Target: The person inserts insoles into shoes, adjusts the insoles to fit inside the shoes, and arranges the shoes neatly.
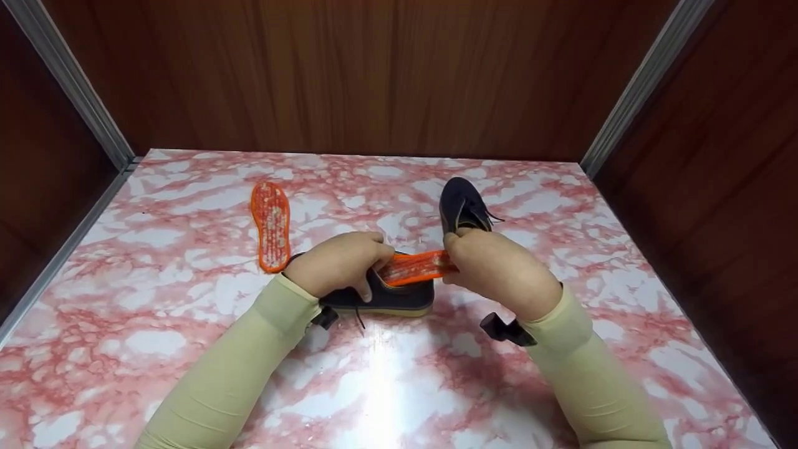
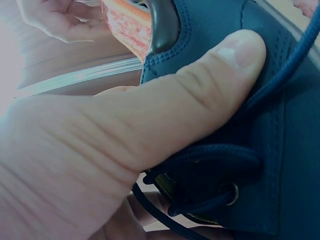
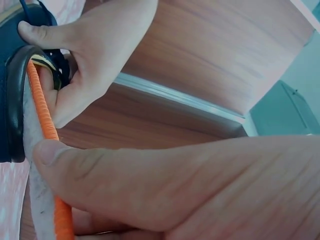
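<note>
Insole sits partly inside the nearer shoe; my right grip pinches the insole's free end, my left grip clamps the shoe.

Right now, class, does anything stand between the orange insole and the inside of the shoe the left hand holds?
Possibly the left hand: in the right wrist view, its fingers sit at the opening of the shoe, beside the insole, and could crowd it. Nothing else visible blocks the way.

Pale-yellow sleeves, black wrist cameras
</note>
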`<state>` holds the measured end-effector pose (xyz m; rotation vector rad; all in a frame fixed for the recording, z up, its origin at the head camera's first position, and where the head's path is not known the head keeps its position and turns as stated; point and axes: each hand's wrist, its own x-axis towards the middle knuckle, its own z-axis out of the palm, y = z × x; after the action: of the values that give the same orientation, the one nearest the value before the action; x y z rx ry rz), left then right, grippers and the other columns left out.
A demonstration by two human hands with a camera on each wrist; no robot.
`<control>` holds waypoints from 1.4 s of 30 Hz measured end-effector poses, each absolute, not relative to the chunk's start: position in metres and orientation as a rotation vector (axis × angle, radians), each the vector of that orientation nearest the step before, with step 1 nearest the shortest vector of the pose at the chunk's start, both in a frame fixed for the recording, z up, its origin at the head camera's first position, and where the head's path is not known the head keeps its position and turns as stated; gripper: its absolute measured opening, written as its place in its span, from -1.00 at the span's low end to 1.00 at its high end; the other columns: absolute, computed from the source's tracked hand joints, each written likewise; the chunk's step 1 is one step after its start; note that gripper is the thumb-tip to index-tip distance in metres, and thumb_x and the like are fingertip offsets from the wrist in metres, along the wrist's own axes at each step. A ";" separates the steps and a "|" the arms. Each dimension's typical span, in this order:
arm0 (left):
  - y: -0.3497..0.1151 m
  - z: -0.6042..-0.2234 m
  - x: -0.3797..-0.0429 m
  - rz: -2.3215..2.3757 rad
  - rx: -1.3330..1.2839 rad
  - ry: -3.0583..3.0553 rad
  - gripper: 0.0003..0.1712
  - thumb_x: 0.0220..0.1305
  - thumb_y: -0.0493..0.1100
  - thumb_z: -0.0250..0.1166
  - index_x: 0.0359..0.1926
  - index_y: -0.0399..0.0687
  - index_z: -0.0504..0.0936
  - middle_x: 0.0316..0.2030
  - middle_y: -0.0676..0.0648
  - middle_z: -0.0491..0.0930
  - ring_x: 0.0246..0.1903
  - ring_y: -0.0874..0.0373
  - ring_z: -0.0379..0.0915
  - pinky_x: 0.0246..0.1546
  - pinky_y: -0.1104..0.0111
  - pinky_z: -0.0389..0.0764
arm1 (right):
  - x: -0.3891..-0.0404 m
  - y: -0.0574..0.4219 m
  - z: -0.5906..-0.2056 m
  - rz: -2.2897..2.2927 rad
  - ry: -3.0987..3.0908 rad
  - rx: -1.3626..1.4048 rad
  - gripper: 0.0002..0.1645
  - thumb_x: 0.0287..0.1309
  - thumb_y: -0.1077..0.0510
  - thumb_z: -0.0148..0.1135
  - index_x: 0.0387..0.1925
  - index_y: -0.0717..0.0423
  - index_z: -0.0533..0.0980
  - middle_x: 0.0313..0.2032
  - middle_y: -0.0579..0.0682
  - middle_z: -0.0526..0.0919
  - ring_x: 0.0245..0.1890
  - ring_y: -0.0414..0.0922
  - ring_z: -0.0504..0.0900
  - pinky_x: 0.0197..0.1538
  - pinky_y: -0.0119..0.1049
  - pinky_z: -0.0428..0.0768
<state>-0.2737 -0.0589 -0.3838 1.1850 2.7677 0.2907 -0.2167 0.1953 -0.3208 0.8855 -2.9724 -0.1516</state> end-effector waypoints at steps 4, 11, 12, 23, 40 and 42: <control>-0.058 -0.384 -0.274 0.282 1.177 2.763 -0.43 -0.16 -0.19 0.82 -0.27 0.01 0.57 -0.17 -0.05 0.56 -0.25 0.10 0.44 -0.13 0.17 0.57 | -0.217 0.195 -0.322 -0.160 -2.965 0.886 -0.61 0.28 0.02 0.59 -0.19 0.23 0.60 -0.34 0.07 0.64 -0.42 -0.04 0.66 -0.25 -0.07 0.75; -0.058 -0.384 -0.274 0.276 1.173 2.767 -0.43 -0.18 -0.19 0.83 -0.29 0.03 0.55 -0.19 -0.03 0.55 -0.27 0.12 0.42 -0.14 0.19 0.56 | -0.218 0.191 -0.323 -0.167 -3.002 0.864 -0.58 0.29 -0.01 0.59 -0.17 0.24 0.60 -0.28 0.09 0.68 -0.33 0.05 0.73 -0.14 0.01 0.77; -0.059 -0.384 -0.274 0.279 1.177 2.768 -0.42 -0.19 -0.18 0.83 -0.30 0.02 0.55 -0.20 -0.03 0.55 -0.28 0.11 0.42 -0.15 0.20 0.56 | -0.218 0.191 -0.323 -0.160 -3.004 0.863 -0.59 0.30 0.00 0.58 -0.17 0.24 0.60 -0.28 0.09 0.68 -0.32 0.05 0.73 -0.13 0.01 0.77; -0.059 -0.384 -0.274 0.283 1.188 2.772 -0.43 -0.18 -0.19 0.82 -0.25 -0.01 0.59 -0.19 -0.05 0.57 -0.26 0.09 0.47 -0.12 0.16 0.60 | -0.218 0.189 -0.328 -0.148 -2.976 0.873 -0.60 0.28 0.01 0.59 -0.18 0.24 0.62 -0.29 0.10 0.69 -0.32 0.07 0.74 -0.15 0.03 0.76; -0.059 -0.384 -0.273 0.281 1.181 2.781 -0.41 -0.21 -0.17 0.83 -0.29 0.00 0.55 -0.18 -0.05 0.57 -0.24 0.07 0.50 -0.12 0.17 0.59 | -0.217 0.185 -0.328 -0.206 -3.037 0.740 -0.48 0.20 -0.16 0.62 -0.13 0.16 0.63 -0.23 0.06 0.72 -0.27 0.06 0.75 -0.19 0.12 0.78; -0.059 -0.383 -0.272 0.284 1.189 2.781 -0.41 -0.22 -0.17 0.83 -0.30 0.00 0.55 -0.19 -0.05 0.56 -0.25 0.07 0.50 -0.14 0.18 0.58 | -0.216 0.186 -0.327 -0.205 -3.020 0.715 -0.46 0.17 -0.17 0.65 -0.15 0.15 0.63 -0.23 0.07 0.71 -0.24 0.09 0.76 -0.20 0.14 0.78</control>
<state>-0.2725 -0.0590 -0.3834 1.1886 2.7813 0.2837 -0.2156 0.1858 -0.3272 0.7147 -3.0204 -0.2053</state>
